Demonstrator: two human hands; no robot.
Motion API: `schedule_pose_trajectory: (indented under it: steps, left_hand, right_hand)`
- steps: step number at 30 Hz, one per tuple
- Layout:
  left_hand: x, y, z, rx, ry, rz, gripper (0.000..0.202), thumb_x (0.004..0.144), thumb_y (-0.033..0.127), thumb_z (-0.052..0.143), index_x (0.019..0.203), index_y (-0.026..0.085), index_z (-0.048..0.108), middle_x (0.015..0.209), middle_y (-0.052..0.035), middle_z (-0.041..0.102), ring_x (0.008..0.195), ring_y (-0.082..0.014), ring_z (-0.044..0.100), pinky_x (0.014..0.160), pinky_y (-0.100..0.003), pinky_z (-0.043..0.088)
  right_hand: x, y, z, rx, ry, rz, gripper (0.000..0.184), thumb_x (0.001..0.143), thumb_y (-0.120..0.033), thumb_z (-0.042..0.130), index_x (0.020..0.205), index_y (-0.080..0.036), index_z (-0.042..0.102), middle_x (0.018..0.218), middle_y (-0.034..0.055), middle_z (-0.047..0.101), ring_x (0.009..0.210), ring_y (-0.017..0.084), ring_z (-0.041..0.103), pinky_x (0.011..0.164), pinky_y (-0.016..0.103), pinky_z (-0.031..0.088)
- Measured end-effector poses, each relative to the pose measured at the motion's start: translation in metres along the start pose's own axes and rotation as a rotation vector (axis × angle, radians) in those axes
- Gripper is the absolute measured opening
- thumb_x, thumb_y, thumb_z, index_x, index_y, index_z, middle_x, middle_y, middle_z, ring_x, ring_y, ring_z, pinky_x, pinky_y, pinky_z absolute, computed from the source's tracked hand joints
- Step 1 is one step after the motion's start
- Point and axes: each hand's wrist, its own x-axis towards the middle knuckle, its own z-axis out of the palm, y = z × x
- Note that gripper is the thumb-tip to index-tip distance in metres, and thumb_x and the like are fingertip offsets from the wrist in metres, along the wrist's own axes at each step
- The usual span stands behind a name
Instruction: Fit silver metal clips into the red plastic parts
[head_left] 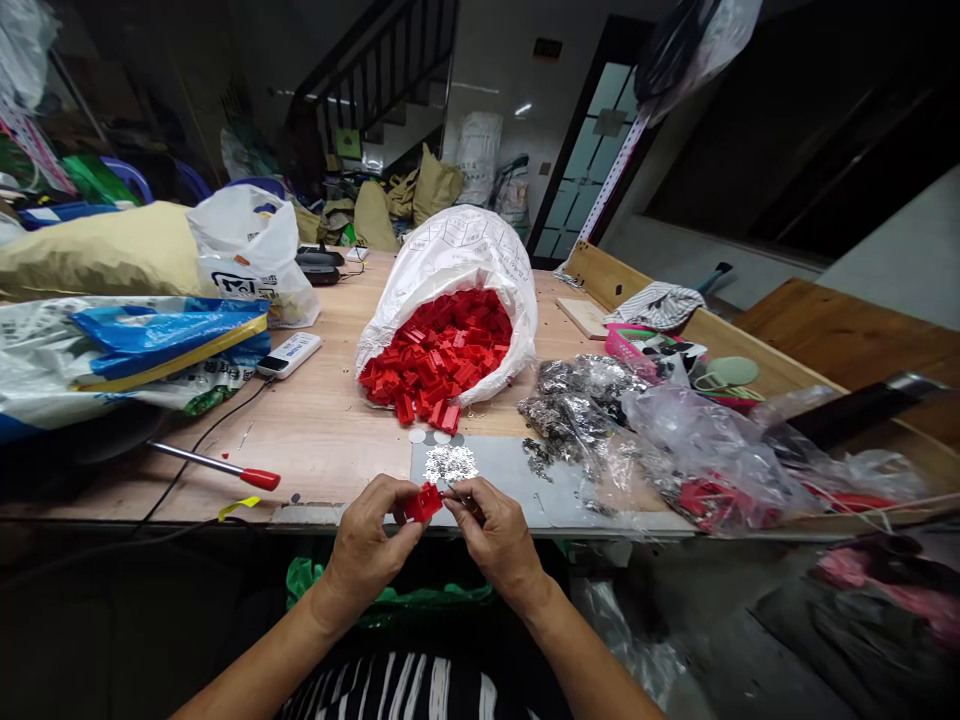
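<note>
My left hand (373, 535) pinches a small red plastic part (424, 503) between thumb and fingers, above the table's front edge. My right hand (493, 533) is closed round a slim tool (471, 505), whose thin tip points at the red part. The tool looks like tweezers, but my fingers cover much of it. Just beyond both hands lies a pile of small shiny metal pieces (450, 462) on a grey sheet (510, 475). Behind it a white woven sack (480, 240) lies on its side, its mouth toward me, and loose red plastic parts (442, 350) spill out.
Clear plastic bags with dark metal pieces (581, 395) lie to the right, near a pink basket (626, 345). At left are a red-handled rod (259, 479), a white device (291, 355) and full bags (135, 345). A green bag (435, 595) hangs below the table edge.
</note>
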Motion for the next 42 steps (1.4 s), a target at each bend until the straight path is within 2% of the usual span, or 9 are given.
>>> schedule_pose_trajectory:
  steps: [10,17,21,26,32,36,42]
  left_hand:
    - [-0.008,0.004,0.003,-0.056,0.008,-0.013,0.026,0.075,0.007,0.060,0.096,0.022,0.060,0.082,-0.0007,0.062,0.072,-0.0142,0.060,0.065,-0.027,0.052]
    - [-0.015,0.003,0.004,-0.101,0.043,-0.048,0.030,0.073,0.006,0.059,0.098,0.022,0.060,0.086,-0.0010,0.062,0.075,-0.0145,0.062,0.066,-0.027,0.054]
    - [-0.015,0.004,0.003,-0.096,0.040,-0.035,0.030,0.074,0.006,0.060,0.099,0.022,0.060,0.086,-0.0013,0.062,0.075,-0.0146,0.062,0.066,-0.027,0.054]
    - [-0.013,0.004,0.003,-0.089,-0.014,0.026,0.030,0.075,0.004,0.057,0.099,0.022,0.059,0.084,-0.0024,0.062,0.074,-0.0155,0.060,0.065,-0.028,0.053]
    - [-0.015,0.000,0.009,-0.116,-0.080,0.113,0.031,0.080,0.012,0.061,0.108,0.024,0.055,0.099,-0.0061,0.065,0.092,-0.0199,0.063,0.079,-0.034,0.054]
    - [-0.018,0.000,0.012,-0.105,-0.078,0.110,0.027,0.081,0.012,0.060,0.106,0.023,0.056,0.093,-0.0053,0.067,0.086,-0.0191,0.064,0.075,-0.033,0.054]
    - [-0.028,-0.003,0.014,-0.158,-0.104,0.077,0.028,0.078,0.011,0.064,0.102,0.022,0.058,0.091,-0.0041,0.068,0.084,-0.0182,0.065,0.074,-0.031,0.054]
  right_hand:
    - [0.002,-0.008,-0.005,0.010,-0.130,-0.008,0.016,0.093,-0.022,0.046,0.090,-0.022,0.063,0.086,0.0059,0.062,0.081,0.019,0.058,0.073,0.031,0.046]
    - [0.004,-0.004,-0.013,0.271,-0.184,0.186,0.021,0.091,-0.031,0.050,0.086,-0.020,0.066,0.081,0.0018,0.058,0.073,0.014,0.053,0.067,0.025,0.042]
    - [0.004,0.004,-0.016,0.345,-0.151,0.319,0.016,0.087,-0.034,0.056,0.090,-0.019,0.062,0.081,-0.0013,0.057,0.066,0.011,0.047,0.062,0.023,0.038]
    - [0.002,0.008,-0.009,0.462,-0.207,0.380,0.020,0.081,-0.036,0.064,0.084,-0.020,0.053,0.077,-0.0036,0.054,0.069,0.011,0.048,0.065,0.022,0.039]
    - [-0.001,0.010,-0.007,0.496,-0.257,0.377,0.023,0.079,-0.035,0.065,0.082,-0.020,0.049,0.075,-0.0041,0.047,0.068,0.011,0.043,0.062,0.022,0.037]
    - [-0.003,0.012,-0.003,0.542,-0.269,0.384,0.026,0.077,-0.036,0.067,0.079,-0.020,0.046,0.073,-0.0041,0.047,0.068,0.011,0.043,0.061,0.021,0.038]
    - [-0.016,0.015,-0.001,0.696,-0.325,0.532,0.036,0.074,-0.040,0.070,0.094,-0.022,0.046,0.078,-0.0048,0.050,0.060,0.008,0.044,0.055,0.019,0.035]
